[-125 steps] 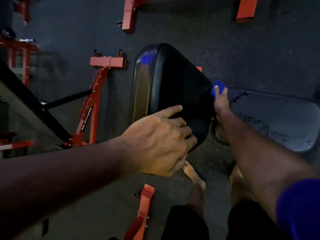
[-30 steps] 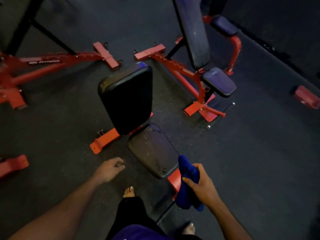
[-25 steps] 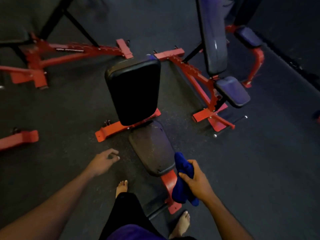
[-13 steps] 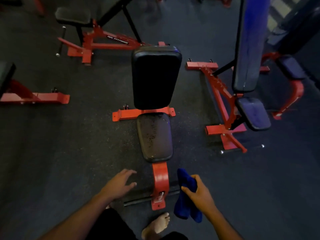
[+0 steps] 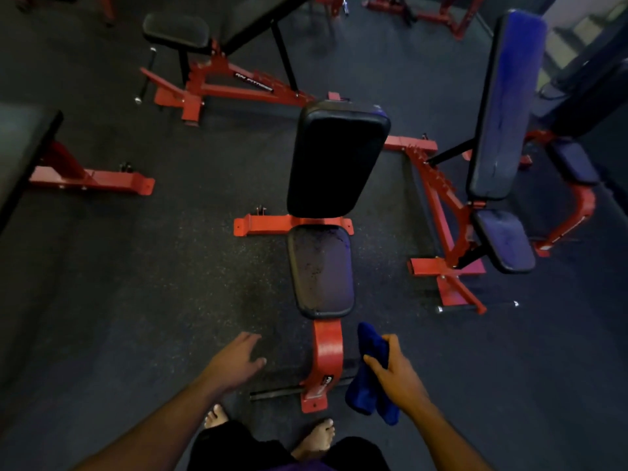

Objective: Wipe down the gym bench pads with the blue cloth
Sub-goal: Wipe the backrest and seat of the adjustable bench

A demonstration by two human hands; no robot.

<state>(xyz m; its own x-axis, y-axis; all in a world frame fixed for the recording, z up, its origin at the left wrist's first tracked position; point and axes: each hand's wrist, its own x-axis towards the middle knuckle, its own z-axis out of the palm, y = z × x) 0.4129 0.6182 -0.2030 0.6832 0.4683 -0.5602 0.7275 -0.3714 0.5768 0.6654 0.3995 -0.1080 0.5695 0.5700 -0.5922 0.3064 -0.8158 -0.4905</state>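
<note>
A red-framed gym bench stands straight ahead of me. Its black back pad (image 5: 336, 158) is raised upright and its worn seat pad (image 5: 322, 270) lies flat below it. My right hand (image 5: 397, 377) grips a folded blue cloth (image 5: 368, 372) that hangs down beside the bench's red front leg (image 5: 324, 362), below the seat pad. My left hand (image 5: 234, 363) hovers empty over the floor left of that leg, fingers relaxed and spread.
A second bench with a blue-lit back pad (image 5: 506, 103) and seat (image 5: 504, 239) stands to the right. Another red bench (image 5: 217, 73) is at the back left, and a red frame foot (image 5: 91, 180) at the left. My bare feet (image 5: 316, 438) stand on dark rubber floor.
The view has swung from the bench's side round to its front end and I stand farther back. My right hand keeps hold of the cloth, away from the pads; my left hand has let go of the back pad.
</note>
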